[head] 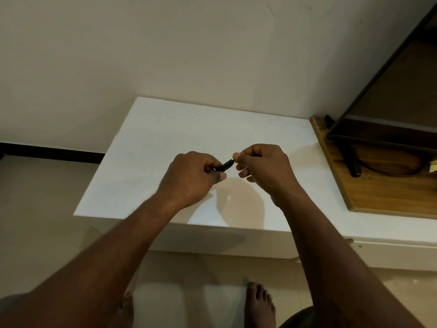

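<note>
A small black pen-like stick is held above the white table top. My left hand grips its lower end with curled fingers. My right hand pinches its upper end between thumb and forefinger. Only a short middle stretch of the black stick shows between the two hands; both ends are hidden by fingers. The hands cast a shadow on the table below them.
A wooden board lies on the right with a dark framed screen standing on it on a black foot. A plain wall rises behind the table. Tiled floor and my bare feet are below the front edge.
</note>
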Available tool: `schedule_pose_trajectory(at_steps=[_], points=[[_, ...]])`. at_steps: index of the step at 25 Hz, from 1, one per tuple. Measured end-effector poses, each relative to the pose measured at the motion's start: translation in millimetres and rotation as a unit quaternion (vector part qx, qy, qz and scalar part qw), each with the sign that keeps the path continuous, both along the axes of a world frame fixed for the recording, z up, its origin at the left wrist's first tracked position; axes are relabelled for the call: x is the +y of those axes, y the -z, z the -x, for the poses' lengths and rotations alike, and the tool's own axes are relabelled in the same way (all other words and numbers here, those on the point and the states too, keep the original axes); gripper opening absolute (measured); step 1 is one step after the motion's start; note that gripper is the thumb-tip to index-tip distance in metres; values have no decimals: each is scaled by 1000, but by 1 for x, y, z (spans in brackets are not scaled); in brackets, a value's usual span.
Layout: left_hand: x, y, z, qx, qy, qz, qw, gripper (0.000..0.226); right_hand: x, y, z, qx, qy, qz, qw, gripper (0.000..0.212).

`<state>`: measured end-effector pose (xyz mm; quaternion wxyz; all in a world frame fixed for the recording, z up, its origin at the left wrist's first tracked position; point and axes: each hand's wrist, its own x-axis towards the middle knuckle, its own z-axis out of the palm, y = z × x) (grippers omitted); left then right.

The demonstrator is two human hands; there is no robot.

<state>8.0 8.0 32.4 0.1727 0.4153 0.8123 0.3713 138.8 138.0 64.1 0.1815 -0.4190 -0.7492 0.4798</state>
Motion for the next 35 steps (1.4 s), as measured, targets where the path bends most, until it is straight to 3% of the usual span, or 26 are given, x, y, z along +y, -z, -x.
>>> schedule_pose_trajectory(at_steps=[8, 11, 14, 17, 21, 23, 30, 35], points=[[2, 1, -1, -6, 1, 11, 1000, 17, 3, 7, 3, 1, 9, -10, 1000, 18], [1, 3, 2, -3, -7, 32, 999, 13, 15, 7, 0, 31, 69, -15, 997, 16], [-1, 4, 6, -13, -33, 36, 999, 12, 31, 11, -10, 9, 125, -130, 984, 18], [1, 5, 7, -18, -47, 38, 998, 13, 32, 27, -15, -90, 90, -246, 961, 14], [0, 4, 6, -25, -46, 42, 998, 12, 29, 48, -12, -180, 51, -318, 930, 10], [-1, 3, 7, -26, -47, 41, 998, 12, 29, 52, -11, -191, 51, -318, 927, 11], [-1, 1, 7, -26, -47, 59, 997, 13, 40, 33, -13, -100, 122, -281, 947, 12], [0, 0, 4, -56, -59, 35, 996, 18, 23, 13, -7, -60, 51, -193, 978, 13]])
